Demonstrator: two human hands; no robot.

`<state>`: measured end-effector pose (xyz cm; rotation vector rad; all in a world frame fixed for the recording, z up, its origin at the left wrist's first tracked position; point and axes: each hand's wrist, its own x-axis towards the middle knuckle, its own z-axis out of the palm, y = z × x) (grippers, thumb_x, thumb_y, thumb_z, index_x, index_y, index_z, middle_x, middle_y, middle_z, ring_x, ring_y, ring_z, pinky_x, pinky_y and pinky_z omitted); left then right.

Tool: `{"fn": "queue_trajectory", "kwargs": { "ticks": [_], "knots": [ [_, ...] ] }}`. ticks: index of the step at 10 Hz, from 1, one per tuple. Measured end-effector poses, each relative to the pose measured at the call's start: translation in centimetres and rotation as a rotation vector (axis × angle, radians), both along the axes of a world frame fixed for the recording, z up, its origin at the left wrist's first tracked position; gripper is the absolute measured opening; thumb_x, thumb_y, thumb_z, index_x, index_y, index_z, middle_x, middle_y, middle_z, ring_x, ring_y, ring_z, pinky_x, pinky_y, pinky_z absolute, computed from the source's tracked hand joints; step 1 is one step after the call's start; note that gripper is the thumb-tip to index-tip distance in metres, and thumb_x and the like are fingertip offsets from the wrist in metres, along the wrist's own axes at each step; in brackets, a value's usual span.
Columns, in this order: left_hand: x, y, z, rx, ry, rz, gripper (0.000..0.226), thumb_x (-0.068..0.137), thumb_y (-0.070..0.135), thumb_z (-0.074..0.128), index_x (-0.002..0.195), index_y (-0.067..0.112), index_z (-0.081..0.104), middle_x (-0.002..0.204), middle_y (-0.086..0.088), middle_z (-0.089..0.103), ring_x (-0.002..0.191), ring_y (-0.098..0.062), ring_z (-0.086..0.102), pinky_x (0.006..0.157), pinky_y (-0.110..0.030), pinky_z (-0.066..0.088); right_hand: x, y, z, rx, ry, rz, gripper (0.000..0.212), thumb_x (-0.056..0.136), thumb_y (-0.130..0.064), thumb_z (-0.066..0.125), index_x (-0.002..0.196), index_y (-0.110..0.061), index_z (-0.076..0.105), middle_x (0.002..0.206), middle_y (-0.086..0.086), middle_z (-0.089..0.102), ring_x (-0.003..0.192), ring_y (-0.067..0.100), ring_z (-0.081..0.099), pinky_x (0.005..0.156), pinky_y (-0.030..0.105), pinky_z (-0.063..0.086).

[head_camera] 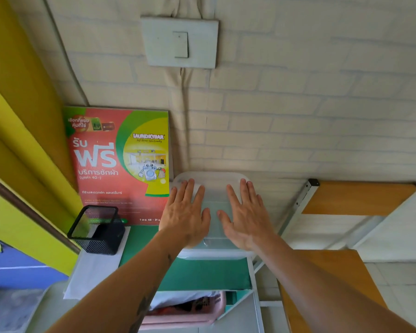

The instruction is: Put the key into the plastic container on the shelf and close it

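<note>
**Both palms flat on the container lid**

Landmark: the plastic container (211, 207), translucent white, sitting on the green shelf (202, 272) top, back against the brick-pattern wall (298, 116).

Left hand (186, 212) lies flat on the left half of the lid (213, 182), fingers spread and pointing toward the wall. Right hand (246, 215) lies flat on the right half, same pose. Neither hand curls around anything; both are splayed wide, palms down on the lid, thumbs near each other over the lid's middle but not touching. Lid sits on top of the container; can't tell if it is fully snapped shut all round.

Key: not visible. The lid is cloudy and the hands cover most of it, so can't tell whether it is inside.

Left of the container: a red and green laundry poster (120, 162) stands leaning on the wall, its right edge just beside the container. Further left and nearer the camera: a black mesh holder (96, 229), tilted, resting on white paper (94, 272) at the shelf's left edge.

Below the container: a pink basket (190, 311) on a lower level.

Right of the container: a white metal frame with wooden boards (358, 198).

Above the container, on the wall: a light switch (180, 43).
</note>
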<state>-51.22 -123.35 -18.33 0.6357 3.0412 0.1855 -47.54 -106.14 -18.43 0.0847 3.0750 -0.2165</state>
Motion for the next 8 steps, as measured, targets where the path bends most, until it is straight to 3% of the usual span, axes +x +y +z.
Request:
{"fn": "queue_trajectory", "kwargs": {
  "ticks": [5, 7, 8],
  "knots": [
    [0.6, -0.5, 0.9, 0.211, 0.000, 0.050, 0.061, 0.092, 0.040, 0.035, 0.150, 0.020, 0.028, 0.163, -0.006, 0.017, 0.151, -0.024, 0.005, 0.124, -0.042, 0.003, 0.1, -0.1, 0.5, 0.022, -0.056, 0.005, 0.077, 0.094, -0.066, 0.016, 0.156, -0.028, -0.008, 0.162, 0.009, -0.024, 0.148, 0.025, -0.023, 0.122, 0.046, 0.000],
    [0.5, -0.8, 2.3, 0.122, -0.055, -0.010, 0.059, 0.095, 0.036, 0.036, 0.149, 0.014, 0.026, 0.162, -0.011, 0.017, 0.150, -0.029, 0.010, 0.123, -0.045, 0.008, -0.1, 0.2, 2.6, -0.023, -0.195, 0.010, 0.074, 0.098, -0.060, 0.023, 0.156, -0.026, -0.008, 0.162, 0.008, -0.026, 0.148, 0.024, -0.023, 0.122, 0.047, -0.003],
    [0.6, -1.0, 3.5, 0.104, -0.077, -0.012, 0.057, 0.096, 0.032, 0.038, 0.148, 0.012, 0.030, 0.160, -0.012, 0.024, 0.147, -0.029, 0.020, 0.121, -0.043, 0.018, 0.2, 0.9, 3.8, -0.026, -0.176, 0.003, 0.073, 0.099, -0.058, 0.025, 0.156, -0.025, -0.007, 0.163, 0.007, -0.023, 0.149, 0.024, -0.019, 0.122, 0.046, -0.002]
  ]
}}
